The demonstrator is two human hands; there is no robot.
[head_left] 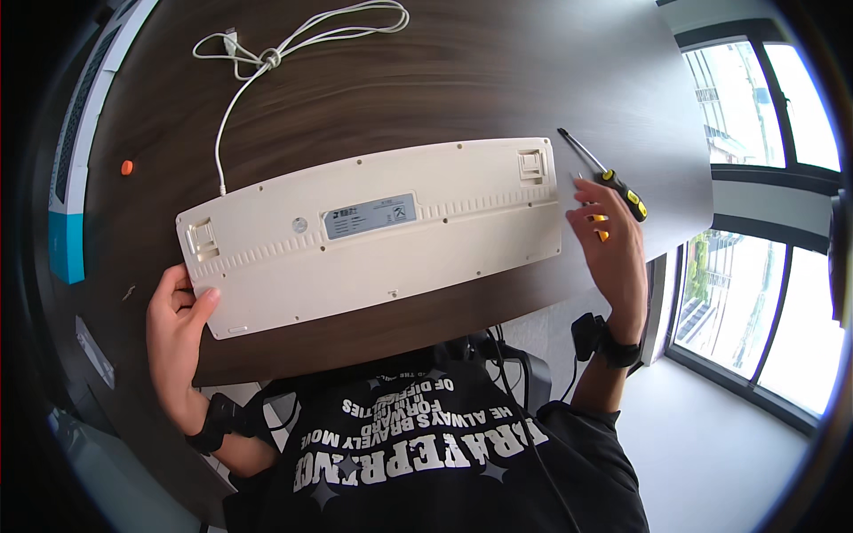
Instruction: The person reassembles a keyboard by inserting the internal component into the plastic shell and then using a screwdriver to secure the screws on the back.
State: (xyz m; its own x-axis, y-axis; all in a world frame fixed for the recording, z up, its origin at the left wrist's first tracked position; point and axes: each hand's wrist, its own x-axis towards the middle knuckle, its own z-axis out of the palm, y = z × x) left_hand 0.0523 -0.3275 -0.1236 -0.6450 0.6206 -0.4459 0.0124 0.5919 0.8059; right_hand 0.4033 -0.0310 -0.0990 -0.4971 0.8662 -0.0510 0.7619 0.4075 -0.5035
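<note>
At the front edge of a desk (498, 84), a left hand (174, 327) pinches the near left corner of an upturned white keyboard (382, 253), its long axis roughly along that edge. The keyboard lies left of the right hand (619, 244), which is near but apart, fingers loosely bent; contact with a yellow-handled tool (603, 236) cannot be told. Beyond: a screwdriver (613, 179) near the right edge, a knotted cable (269, 60) toward the far edge.

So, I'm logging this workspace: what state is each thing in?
Keyboard: underside up
Keyboard feet: apparently folded in
Cable: attached to the keyboard, looped and knotted
Plug: unconnected
Black-and-yellow screwdriver: lying loose
Yellow tool: partly hidden
Left hand: gripping the keyboard's near left corner
Right hand: fingers part-curled by the yellow tool, grip unclear
</note>
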